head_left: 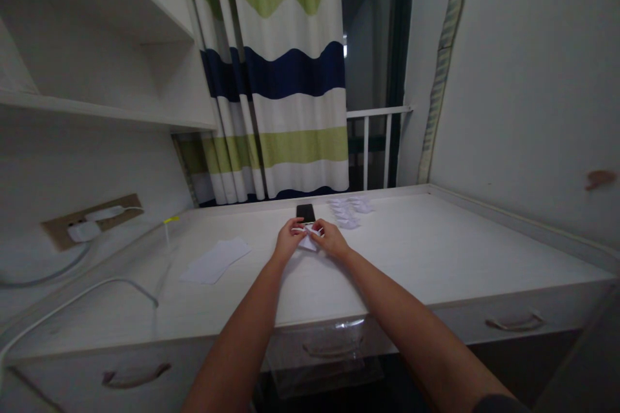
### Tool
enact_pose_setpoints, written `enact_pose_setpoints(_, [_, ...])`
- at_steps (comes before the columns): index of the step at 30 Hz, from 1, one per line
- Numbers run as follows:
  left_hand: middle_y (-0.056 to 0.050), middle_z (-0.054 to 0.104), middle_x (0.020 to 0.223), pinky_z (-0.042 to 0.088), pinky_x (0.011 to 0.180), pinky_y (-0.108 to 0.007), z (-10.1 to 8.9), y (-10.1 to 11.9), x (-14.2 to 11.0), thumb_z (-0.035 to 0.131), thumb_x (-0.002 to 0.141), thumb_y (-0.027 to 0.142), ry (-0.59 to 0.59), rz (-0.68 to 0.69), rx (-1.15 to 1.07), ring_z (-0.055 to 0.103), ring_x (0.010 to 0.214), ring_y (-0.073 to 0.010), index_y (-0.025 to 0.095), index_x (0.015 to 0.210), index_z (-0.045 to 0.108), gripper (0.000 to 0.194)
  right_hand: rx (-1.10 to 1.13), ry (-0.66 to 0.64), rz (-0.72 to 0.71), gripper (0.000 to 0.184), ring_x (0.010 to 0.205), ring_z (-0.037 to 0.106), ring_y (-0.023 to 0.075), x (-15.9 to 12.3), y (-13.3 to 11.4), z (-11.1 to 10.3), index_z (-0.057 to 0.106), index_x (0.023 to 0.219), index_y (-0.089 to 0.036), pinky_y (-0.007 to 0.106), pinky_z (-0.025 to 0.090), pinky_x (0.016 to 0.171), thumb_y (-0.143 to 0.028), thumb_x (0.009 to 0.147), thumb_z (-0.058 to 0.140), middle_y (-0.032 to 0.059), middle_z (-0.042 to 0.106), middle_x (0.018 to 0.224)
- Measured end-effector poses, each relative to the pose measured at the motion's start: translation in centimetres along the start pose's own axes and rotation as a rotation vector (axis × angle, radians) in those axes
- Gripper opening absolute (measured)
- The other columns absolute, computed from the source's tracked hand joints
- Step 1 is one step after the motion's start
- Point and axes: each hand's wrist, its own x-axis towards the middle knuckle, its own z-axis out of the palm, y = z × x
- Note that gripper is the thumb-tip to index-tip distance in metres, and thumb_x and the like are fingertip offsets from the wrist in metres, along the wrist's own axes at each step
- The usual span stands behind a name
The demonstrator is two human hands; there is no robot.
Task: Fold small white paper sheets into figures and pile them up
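My left hand (289, 239) and my right hand (332, 238) meet at the middle of the white desk (416, 251), both pinching a small folded white paper (309, 239) between the fingers. Just beyond my fingertips, a black smartphone (305, 213) lies flat. Several small folded paper pieces (349, 208) sit in a loose group to the right of the phone. Left of my left hand lie flat white paper sheets (216, 260). The folds of the held paper are partly hidden by my fingers.
A wall socket panel (92, 222) with a plugged-in white cable (82, 297) is at the left, below a white shelf (97, 106). A striped curtain (290, 77) and white railing (372, 142) stand beyond the desk. Drawer handles (516, 322) line its front.
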Motion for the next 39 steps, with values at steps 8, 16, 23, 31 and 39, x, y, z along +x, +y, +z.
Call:
enact_pose_setpoints(8, [0.0, 0.056, 0.072, 0.046, 0.059, -0.025, 0.2, 0.3, -0.1, 0.069, 0.054, 0.019, -0.031, -0.005, 0.031, 0.054, 0.057, -0.0082, 0.015, 0.091, 0.054, 0.039, 0.061, -0.006, 0.023, 0.012, 0.058, 0.049, 0.0107, 0.0, -0.4, -0.2, 0.052, 0.074, -0.017, 0.022, 0.037, 0.057, -0.028, 0.072, 0.05, -0.0008, 0.054, 0.062])
enact_pose_setpoints(16, [-0.001, 0.057, 0.072, 0.049, 0.063, -0.031, 0.2, 0.4, -0.3, 0.07, 0.055, 0.025, -0.005, -0.029, 0.035, 0.054, 0.06, -0.0109, 0.014, 0.09, 0.055, 0.04, 0.151, 0.003, 0.044, 0.01, 0.055, 0.048, 0.0104, 0.3, 0.4, 0.2, 0.052, 0.073, -0.019, 0.022, 0.037, 0.053, -0.029, 0.073, 0.05, -0.0025, 0.052, 0.059])
enact_pose_setpoints(23, [-0.003, 0.058, 0.07, 0.048, 0.061, -0.03, 0.1, 0.3, -0.2, 0.071, 0.053, 0.028, 0.007, -0.061, 0.037, 0.054, 0.064, -0.0131, 0.012, 0.078, 0.06, 0.031, 0.221, -0.037, 0.021, 0.017, 0.059, 0.05, 0.0107, 0.4, 0.8, 0.3, 0.053, 0.074, -0.018, 0.021, 0.038, 0.055, -0.035, 0.074, 0.05, -0.001, 0.055, 0.064])
enact_pose_setpoints(31, [0.001, 0.057, 0.056, 0.042, 0.055, -0.025, 0.3, 0.2, 0.0, 0.071, 0.05, 0.023, -0.009, -0.111, 0.035, 0.052, 0.055, -0.0114, 0.012, 0.068, 0.059, 0.024, 0.218, -0.038, 0.005, 0.019, 0.061, 0.052, 0.0113, 0.3, 0.6, 0.4, 0.054, 0.073, -0.017, 0.023, 0.04, 0.058, -0.036, 0.073, 0.052, -0.0002, 0.056, 0.065])
enact_pose_setpoints(39, [0.004, 0.054, 0.051, 0.038, 0.05, -0.021, 0.3, 0.1, -0.1, 0.067, 0.052, 0.022, -0.018, -0.077, 0.062, 0.05, 0.05, -0.0098, 0.016, 0.063, 0.057, 0.016, 0.22, -0.05, 0.008, 0.02, 0.061, 0.055, 0.0127, 0.2, 0.2, 0.2, 0.057, 0.071, -0.017, 0.023, 0.042, 0.056, -0.037, 0.072, 0.054, 0.0017, 0.06, 0.069])
